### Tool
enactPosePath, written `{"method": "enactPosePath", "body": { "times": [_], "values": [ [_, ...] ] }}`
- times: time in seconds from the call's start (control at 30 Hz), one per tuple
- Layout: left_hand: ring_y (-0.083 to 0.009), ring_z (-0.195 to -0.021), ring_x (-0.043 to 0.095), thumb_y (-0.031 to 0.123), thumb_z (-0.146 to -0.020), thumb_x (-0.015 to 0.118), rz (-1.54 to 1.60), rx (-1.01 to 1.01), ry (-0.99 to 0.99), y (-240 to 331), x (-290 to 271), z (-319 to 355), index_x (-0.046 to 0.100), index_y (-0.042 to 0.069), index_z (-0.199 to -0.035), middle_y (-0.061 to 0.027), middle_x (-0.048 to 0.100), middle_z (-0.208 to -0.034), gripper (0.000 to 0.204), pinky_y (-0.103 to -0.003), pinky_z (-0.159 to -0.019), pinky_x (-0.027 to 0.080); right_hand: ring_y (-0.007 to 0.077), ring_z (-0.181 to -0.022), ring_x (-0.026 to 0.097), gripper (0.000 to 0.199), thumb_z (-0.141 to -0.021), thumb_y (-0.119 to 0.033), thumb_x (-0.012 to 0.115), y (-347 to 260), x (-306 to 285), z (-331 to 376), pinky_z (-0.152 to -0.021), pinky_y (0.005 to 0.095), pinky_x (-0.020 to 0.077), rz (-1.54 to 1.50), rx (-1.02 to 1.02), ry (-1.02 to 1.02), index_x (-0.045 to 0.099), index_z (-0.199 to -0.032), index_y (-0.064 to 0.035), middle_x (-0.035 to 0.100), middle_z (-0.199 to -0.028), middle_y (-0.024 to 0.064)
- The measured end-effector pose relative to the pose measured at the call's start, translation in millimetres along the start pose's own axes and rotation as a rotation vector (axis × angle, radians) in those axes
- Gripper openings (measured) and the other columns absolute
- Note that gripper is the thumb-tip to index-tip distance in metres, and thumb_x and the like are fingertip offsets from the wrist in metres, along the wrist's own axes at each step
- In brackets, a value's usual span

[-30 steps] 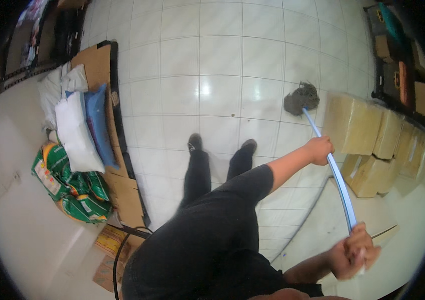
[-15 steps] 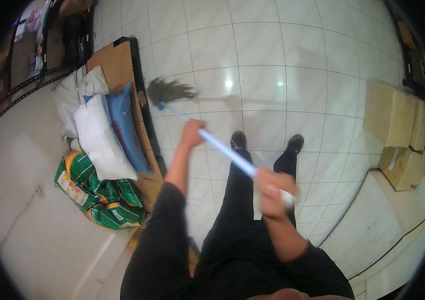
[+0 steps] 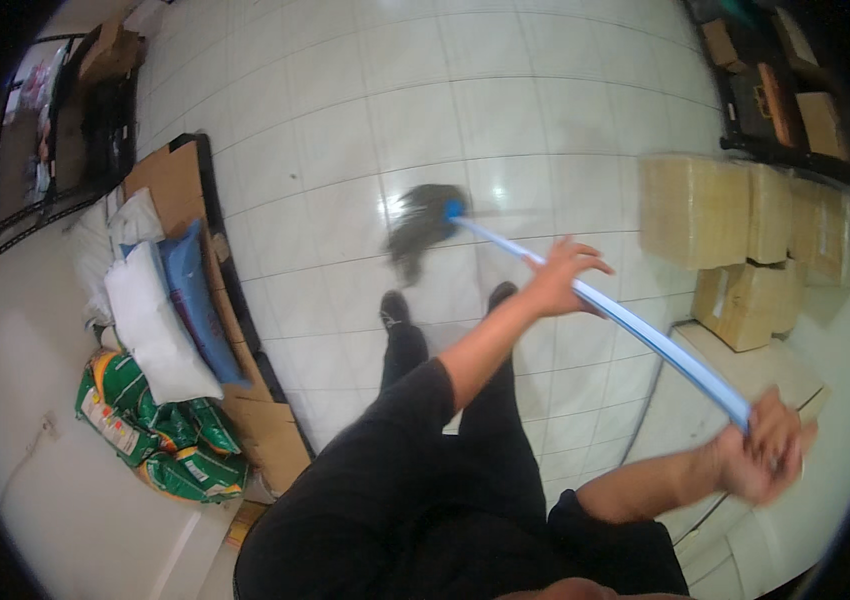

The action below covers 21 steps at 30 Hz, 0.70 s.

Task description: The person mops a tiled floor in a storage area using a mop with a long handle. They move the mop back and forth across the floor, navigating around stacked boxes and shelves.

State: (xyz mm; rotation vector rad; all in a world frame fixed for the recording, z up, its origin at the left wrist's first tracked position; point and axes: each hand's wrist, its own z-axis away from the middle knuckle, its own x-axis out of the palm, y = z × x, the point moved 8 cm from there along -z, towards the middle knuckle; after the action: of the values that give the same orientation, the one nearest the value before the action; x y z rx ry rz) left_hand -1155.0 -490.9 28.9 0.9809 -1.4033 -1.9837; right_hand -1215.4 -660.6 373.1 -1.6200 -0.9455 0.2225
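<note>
A mop with grey strands [image 3: 425,225] and a blue socket rests its head on the white tiled floor, ahead of my shoes. Its pale blue handle [image 3: 660,345] slants back toward me and to the right. Partway along the shaft, my left hand [image 3: 563,280] holds it loosely, some fingers stretched out past the pole. My right hand [image 3: 763,450] is closed round the upper end of the handle, far to the right. Motion blurs the strands a little.
Cardboard on a low dark-edged platform [image 3: 207,190] at left bears white sacks [image 3: 160,325], a blue sack [image 3: 195,305] and green bags [image 3: 160,430]. Stacked cartons [image 3: 695,210] stand at right beside a pale box-like unit [image 3: 685,410]. Shelves [image 3: 785,150] rise at the far right and far left.
The mop head has swept right across the floor, away from the platform. Both my hands have moved right with the handle, and my left hand's fingers have loosened. The view has shifted too.
</note>
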Motion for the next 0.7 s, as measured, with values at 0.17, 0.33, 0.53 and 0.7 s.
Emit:
{"method": "enactPosePath", "body": {
  "times": [0.17,0.33,0.53,0.7],
  "values": [
    [-0.0363,-0.097,0.061,0.04,-0.076,0.083,0.168,0.18,-0.216,22,124,-104,0.068,0.011,-0.078,-0.01,0.067,-0.087,0.033,-0.052,-0.089,0.045,0.0132,-0.047,0.029,0.024,-0.089,-0.016,0.051,7,56,61,-0.056,0.0334,0.0285,0.59,-0.276,-0.459,0.036,-0.07,-0.0099,0.036,-0.053,0.0054],
    [-0.0381,-0.079,0.061,0.024,-0.078,0.072,0.154,0.378,-0.02,12,166,-88,0.063,0.007,-0.066,-0.0136,0.064,-0.072,0.023,-0.048,-0.075,0.05,0.0142,-0.047,0.029,0.022,-0.089,-0.014,0.049,12,38,88,-0.057,0.0354,0.0302,0.82,-0.203,-0.557,0.038,-0.07,-0.0092,0.037,-0.054,0.0061],
    [-0.0367,-0.082,0.065,0.021,-0.069,0.073,-0.142,0.155,-0.184,21,68,72,0.071,0.013,-0.073,-0.0127,0.067,-0.075,0.009,-0.048,-0.077,0.052,0.0101,-0.047,0.026,0.022,-0.091,-0.014,0.048,-72,13,106,-0.056,0.0314,0.029,0.173,0.088,-0.303,0.032,-0.074,-0.0132,0.032,-0.054,0.0006],
    [-0.04,-0.085,0.067,0.022,-0.071,0.073,-0.287,-0.369,-0.1,-134,-71,243,0.072,0.011,-0.078,-0.0162,0.07,-0.082,0.012,-0.052,-0.079,0.053,0.0141,-0.05,0.043,0.021,-0.088,-0.018,0.052,40,5,202,-0.053,0.0324,0.0367,0.368,0.28,-0.221,0.047,-0.071,-0.0087,0.049,-0.06,0.0046]
  ]
}}
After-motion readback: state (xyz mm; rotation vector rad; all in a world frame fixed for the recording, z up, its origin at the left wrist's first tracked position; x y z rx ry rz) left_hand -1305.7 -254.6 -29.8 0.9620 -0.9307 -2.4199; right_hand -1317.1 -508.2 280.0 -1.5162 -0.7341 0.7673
